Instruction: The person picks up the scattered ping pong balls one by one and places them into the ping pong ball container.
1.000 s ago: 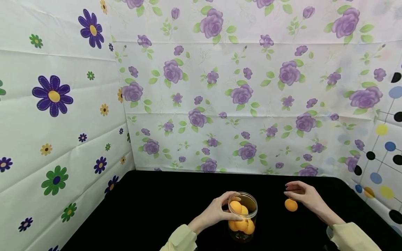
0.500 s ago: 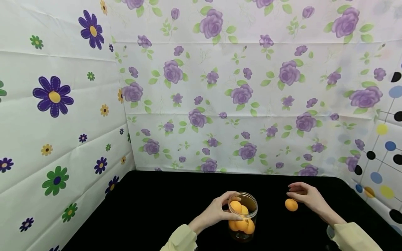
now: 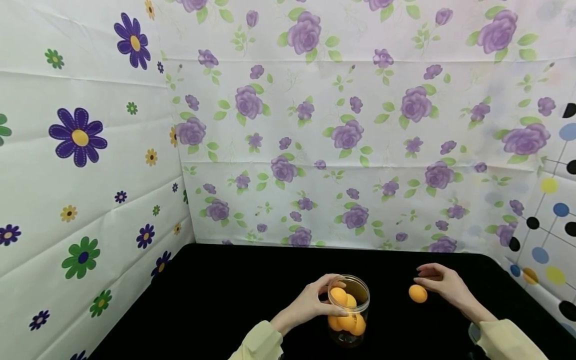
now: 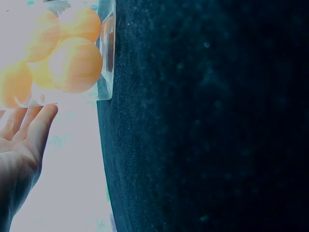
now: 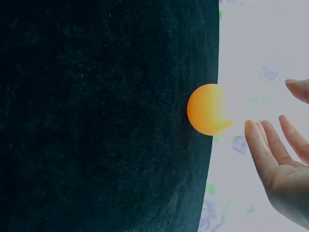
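Note:
My left hand [image 3: 310,302] grips a clear round jar [image 3: 357,289] near its rim, fingers at the far side and thumb across the front. Inside the jar are several orange table tennis balls [image 3: 347,323]. In the left wrist view the fingers [image 4: 41,128] lie against the jar wall [image 4: 107,89]. One loose orange ball [image 3: 418,294] rests on the black tabletop, right of the jar. Just beyond and above it is my right hand [image 3: 443,286], fingers loosely bent, holding nothing. The right wrist view has a gap between that ball [image 5: 207,108] and the fingertips [image 5: 249,126].
A black cloth [image 3: 216,295] covers the table. White patterned sheets [image 3: 310,200] hang behind it and along both sides. A pale round-edged item [image 3: 474,332] partly shows beside the right sleeve [image 3: 506,340].
My right hand has drifted slightly right, away from the loose ball. That ball stays in place, and the left hand keeps its hold on the jar.

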The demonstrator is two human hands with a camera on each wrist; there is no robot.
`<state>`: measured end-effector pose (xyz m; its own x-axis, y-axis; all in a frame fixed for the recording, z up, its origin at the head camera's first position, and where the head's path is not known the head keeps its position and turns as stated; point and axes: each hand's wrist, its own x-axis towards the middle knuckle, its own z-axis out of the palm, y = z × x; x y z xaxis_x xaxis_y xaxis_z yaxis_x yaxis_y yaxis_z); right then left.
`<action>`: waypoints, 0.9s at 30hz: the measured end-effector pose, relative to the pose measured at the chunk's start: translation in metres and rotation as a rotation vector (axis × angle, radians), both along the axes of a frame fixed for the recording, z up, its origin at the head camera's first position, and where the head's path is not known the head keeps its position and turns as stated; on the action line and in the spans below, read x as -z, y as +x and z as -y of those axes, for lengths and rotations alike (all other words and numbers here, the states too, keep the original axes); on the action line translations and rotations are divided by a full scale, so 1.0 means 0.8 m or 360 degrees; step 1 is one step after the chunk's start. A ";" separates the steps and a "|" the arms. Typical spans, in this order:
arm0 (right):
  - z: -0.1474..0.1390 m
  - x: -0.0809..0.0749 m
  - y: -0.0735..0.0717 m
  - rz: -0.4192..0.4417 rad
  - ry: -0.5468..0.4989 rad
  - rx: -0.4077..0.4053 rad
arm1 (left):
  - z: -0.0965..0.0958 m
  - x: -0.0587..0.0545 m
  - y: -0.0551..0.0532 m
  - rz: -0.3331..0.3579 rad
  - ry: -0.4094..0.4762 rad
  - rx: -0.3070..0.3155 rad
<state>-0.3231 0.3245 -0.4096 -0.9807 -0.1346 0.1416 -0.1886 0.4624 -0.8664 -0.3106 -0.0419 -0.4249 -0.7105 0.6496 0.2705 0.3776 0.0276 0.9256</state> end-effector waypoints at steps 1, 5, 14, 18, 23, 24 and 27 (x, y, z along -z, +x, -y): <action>0.000 0.001 0.000 -0.0003 0.0011 0.0007 | 0.000 0.000 0.000 0.0001 0.0000 0.0001; -0.003 0.003 0.000 -0.0031 0.0088 0.0031 | 0.000 -0.005 0.005 0.0006 0.0010 0.0007; -0.005 0.006 0.000 -0.0049 0.0130 0.0057 | -0.001 0.000 0.002 -0.0022 0.0014 -0.0003; -0.005 0.009 -0.001 -0.0029 0.0166 0.0090 | 0.000 -0.005 0.005 -0.0019 0.0015 0.0001; -0.005 0.014 -0.004 -0.0027 0.0236 0.0130 | 0.002 -0.025 0.021 -0.0018 0.0023 0.0019; -0.005 0.015 -0.005 -0.0026 0.0244 0.0132 | 0.003 -0.028 0.024 -0.0017 0.0021 0.0020; -0.005 0.017 -0.005 -0.0019 0.0249 0.0119 | 0.003 -0.033 0.027 -0.0012 0.0019 0.0019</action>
